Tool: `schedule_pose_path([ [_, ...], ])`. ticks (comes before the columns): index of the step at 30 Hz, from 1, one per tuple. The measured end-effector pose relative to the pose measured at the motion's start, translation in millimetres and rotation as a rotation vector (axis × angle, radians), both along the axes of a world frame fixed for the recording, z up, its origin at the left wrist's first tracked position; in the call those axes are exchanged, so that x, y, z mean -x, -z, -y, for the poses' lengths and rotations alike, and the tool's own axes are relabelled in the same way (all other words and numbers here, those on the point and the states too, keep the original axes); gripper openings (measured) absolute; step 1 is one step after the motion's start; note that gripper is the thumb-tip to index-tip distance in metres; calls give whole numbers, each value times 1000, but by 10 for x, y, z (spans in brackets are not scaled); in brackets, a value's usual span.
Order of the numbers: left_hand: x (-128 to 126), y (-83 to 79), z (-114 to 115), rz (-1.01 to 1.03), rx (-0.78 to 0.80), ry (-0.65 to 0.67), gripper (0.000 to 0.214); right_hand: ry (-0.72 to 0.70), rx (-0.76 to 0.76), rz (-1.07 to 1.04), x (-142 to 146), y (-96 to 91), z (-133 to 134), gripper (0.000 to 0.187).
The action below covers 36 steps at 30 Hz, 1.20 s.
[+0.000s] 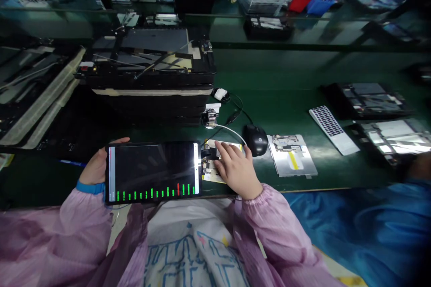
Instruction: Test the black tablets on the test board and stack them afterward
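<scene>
My left hand [96,168], with a blue band at its wrist, grips the left edge of a tablet screen [153,170]. The lit screen is dark with a row of green bars and one red bar along its lower side. Over a silvery metal plate with circuit parts [209,171], just right of the screen, lies my right hand [235,168]. Its fingers are stretched out and apart, the fingertips on or just above the plate; contact is unclear. A white cable [230,129] runs from a small connector piece [211,116] towards that hand. A black mouse [256,140] sits close by.
Stacked black device housings [151,80] rise behind the screen, with more housings [30,85] at left. A second metal plate [292,157], a white sheet of small dark labels [332,128] and other device parts [373,98] lie to the right. Co-workers in blue sit opposite and at right.
</scene>
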<state>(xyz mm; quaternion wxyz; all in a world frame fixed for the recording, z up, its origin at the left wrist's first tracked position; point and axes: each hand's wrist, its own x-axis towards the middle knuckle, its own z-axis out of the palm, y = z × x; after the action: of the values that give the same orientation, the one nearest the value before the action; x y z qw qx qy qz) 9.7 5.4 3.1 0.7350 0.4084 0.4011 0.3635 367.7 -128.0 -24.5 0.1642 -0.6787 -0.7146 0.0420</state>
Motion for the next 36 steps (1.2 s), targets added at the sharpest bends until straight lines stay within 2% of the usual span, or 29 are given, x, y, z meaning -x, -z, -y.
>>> schedule_pose_path([
  [4, 13, -25, -4, -24, 5, 5, 61, -22, -14, -43, -49, -41, -17, 50],
  [8, 34, -27, -29, -70, 0, 38, 61, -173, -19, -145, -93, -33, -97, 24],
  [10, 31, -27, -32, -87, -3, 16, 60, -244, 8, -187, -95, -13, -170, 17],
  [16, -3, -46, -9, -110, 15, -28, 59, -344, 116, -88, -82, -10, -414, 20],
  [25, 7, -104, 5, -118, 48, 10, 58, -587, 344, -58, -142, -181, -764, 25],
  [31, 27, -23, -26, -99, 4, -22, 65, -681, 456, -83, -144, -217, -906, 25],
  [36, 70, 14, -41, -41, 43, -24, 63, -713, 474, -59, -125, -244, -943, 22],
])
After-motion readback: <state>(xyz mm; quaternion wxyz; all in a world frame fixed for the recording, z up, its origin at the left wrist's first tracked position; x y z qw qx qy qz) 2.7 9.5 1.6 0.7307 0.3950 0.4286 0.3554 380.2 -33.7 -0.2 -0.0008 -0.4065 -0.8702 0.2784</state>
